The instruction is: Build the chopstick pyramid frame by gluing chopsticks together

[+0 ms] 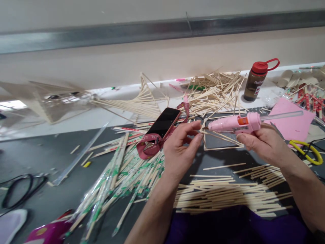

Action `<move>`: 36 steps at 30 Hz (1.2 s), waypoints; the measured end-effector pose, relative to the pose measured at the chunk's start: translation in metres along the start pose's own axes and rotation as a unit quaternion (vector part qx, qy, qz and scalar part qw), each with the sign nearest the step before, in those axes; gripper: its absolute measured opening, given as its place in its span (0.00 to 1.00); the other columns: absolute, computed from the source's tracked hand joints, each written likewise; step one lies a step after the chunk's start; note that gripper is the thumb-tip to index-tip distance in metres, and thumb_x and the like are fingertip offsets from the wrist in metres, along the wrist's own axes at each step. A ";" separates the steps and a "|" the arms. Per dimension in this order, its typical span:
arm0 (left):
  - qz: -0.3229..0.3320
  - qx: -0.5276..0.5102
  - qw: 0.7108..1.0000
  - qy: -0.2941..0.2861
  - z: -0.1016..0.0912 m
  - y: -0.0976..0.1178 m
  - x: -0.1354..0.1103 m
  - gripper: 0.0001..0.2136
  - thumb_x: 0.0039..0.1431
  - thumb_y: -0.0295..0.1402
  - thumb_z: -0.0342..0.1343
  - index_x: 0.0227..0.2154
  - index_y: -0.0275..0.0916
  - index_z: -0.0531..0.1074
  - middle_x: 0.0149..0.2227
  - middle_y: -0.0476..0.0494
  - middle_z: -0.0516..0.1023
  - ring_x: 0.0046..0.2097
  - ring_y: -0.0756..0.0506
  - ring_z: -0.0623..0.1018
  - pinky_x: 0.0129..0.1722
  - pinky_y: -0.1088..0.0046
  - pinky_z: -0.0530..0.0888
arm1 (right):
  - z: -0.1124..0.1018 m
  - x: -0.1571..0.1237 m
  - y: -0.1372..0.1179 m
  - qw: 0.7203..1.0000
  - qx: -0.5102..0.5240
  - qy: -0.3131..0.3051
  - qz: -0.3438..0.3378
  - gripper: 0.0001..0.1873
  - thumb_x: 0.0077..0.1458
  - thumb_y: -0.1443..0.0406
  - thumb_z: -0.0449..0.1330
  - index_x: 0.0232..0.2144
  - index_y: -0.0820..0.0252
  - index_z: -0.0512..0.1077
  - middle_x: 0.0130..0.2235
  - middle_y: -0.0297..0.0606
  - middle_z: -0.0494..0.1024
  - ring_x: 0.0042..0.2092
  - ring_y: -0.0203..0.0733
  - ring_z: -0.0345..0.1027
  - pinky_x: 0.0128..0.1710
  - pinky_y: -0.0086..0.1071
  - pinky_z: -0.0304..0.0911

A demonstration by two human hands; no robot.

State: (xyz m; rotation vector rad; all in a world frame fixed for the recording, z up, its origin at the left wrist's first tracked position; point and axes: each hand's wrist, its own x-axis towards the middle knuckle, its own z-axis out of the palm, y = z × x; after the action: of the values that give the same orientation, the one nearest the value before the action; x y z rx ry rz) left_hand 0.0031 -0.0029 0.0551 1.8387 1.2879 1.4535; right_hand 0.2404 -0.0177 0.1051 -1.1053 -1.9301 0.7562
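My right hand (pixel 266 142) is wrapped round a pink hot glue gun (pixel 225 125), a clear glue stick (pixel 284 116) jutting from its back end. The nozzle points left and meets the corner of a small frame of thin wooden sticks (pixel 222 148), or comes very close to it. At that same corner, my left hand (pixel 180 145) pinches the frame between thumb and fingertips. Loose cut sticks (pixel 218 196) lie in rows on the dark table below the hands. Any glue at the joint is too small to make out.
A phone (pixel 165 121) with a red lanyard (pixel 147 154) rests on wrapped chopsticks (pixel 132 176) left of my hands. Behind stand a stick pile (pixel 213 95), a bottle (pixel 255 81) and a twisted stick structure (pixel 137 100). Yellow-handled scissors (pixel 311 157) lie at right.
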 end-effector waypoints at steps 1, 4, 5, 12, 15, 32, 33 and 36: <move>-0.002 0.000 1.000 -0.002 0.000 0.000 0.000 0.11 0.60 0.30 0.62 0.46 0.44 0.79 0.41 0.49 0.82 0.36 0.51 0.79 0.30 0.79 0.76 | 0.000 0.000 0.000 1.000 -0.003 0.000 -0.004 0.23 0.65 0.58 0.56 0.18 0.57 0.63 0.19 0.30 0.64 0.25 0.32 0.59 0.26 0.29 0.54; -0.005 -0.005 1.000 -0.003 -0.001 0.000 0.000 0.11 0.60 0.31 0.63 0.46 0.45 0.79 0.41 0.49 0.82 0.36 0.51 0.79 0.31 0.79 0.75 | 0.000 0.000 0.000 1.000 -0.010 0.000 -0.008 0.23 0.65 0.58 0.56 0.18 0.57 0.63 0.19 0.29 0.63 0.24 0.32 0.58 0.26 0.29 0.54; -0.009 -0.010 1.000 -0.003 -0.001 -0.001 0.000 0.11 0.60 0.31 0.63 0.46 0.45 0.79 0.41 0.49 0.82 0.36 0.51 0.79 0.30 0.79 0.75 | 0.000 0.000 0.000 1.000 -0.010 -0.001 -0.008 0.23 0.65 0.58 0.56 0.19 0.57 0.63 0.20 0.29 0.64 0.25 0.32 0.58 0.27 0.29 0.54; -0.088 -0.066 0.994 -0.004 -0.002 -0.004 0.000 0.14 0.57 0.35 0.66 0.47 0.46 0.80 0.42 0.47 0.82 0.39 0.48 0.80 0.33 0.75 0.76 | -0.005 -0.002 0.001 1.000 0.001 -0.003 0.029 0.22 0.65 0.56 0.56 0.20 0.58 0.64 0.21 0.30 0.65 0.26 0.33 0.60 0.28 0.29 0.56; -0.088 -0.069 0.994 -0.010 -0.003 -0.002 0.001 0.13 0.56 0.36 0.66 0.45 0.47 0.81 0.43 0.47 0.81 0.39 0.48 0.80 0.32 0.75 0.75 | -0.006 -0.002 0.000 0.999 0.006 0.002 0.039 0.23 0.65 0.55 0.56 0.20 0.58 0.64 0.21 0.31 0.66 0.27 0.34 0.62 0.29 0.30 0.56; -0.089 -0.039 0.995 -0.011 -0.005 0.000 0.003 0.10 0.56 0.35 0.65 0.42 0.44 0.82 0.43 0.46 0.81 0.37 0.48 0.79 0.28 0.77 0.74 | -0.001 0.003 -0.002 0.999 0.028 -0.013 0.029 0.19 0.63 0.56 0.55 0.23 0.60 0.67 0.26 0.32 0.69 0.29 0.33 0.60 0.29 0.30 0.56; -0.089 -0.036 0.995 -0.011 -0.005 0.000 0.003 0.11 0.56 0.35 0.65 0.42 0.44 0.82 0.43 0.45 0.81 0.38 0.48 0.79 0.29 0.76 0.74 | -0.001 0.003 -0.002 0.999 0.022 -0.017 0.030 0.18 0.63 0.56 0.55 0.24 0.60 0.68 0.26 0.32 0.69 0.29 0.34 0.60 0.29 0.30 0.56; -0.087 -0.033 0.996 -0.010 -0.005 0.000 0.003 0.11 0.56 0.35 0.65 0.42 0.44 0.82 0.43 0.45 0.81 0.38 0.47 0.79 0.29 0.76 0.75 | -0.003 0.003 -0.001 0.999 0.015 -0.017 0.028 0.19 0.64 0.55 0.55 0.24 0.60 0.68 0.26 0.33 0.69 0.29 0.34 0.60 0.29 0.30 0.55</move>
State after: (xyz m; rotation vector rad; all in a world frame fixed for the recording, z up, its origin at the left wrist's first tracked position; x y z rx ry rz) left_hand -0.0014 -0.0014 0.0581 1.6514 1.3379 1.3644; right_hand 0.2417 -0.0149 0.1084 -1.1404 -1.9165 0.8364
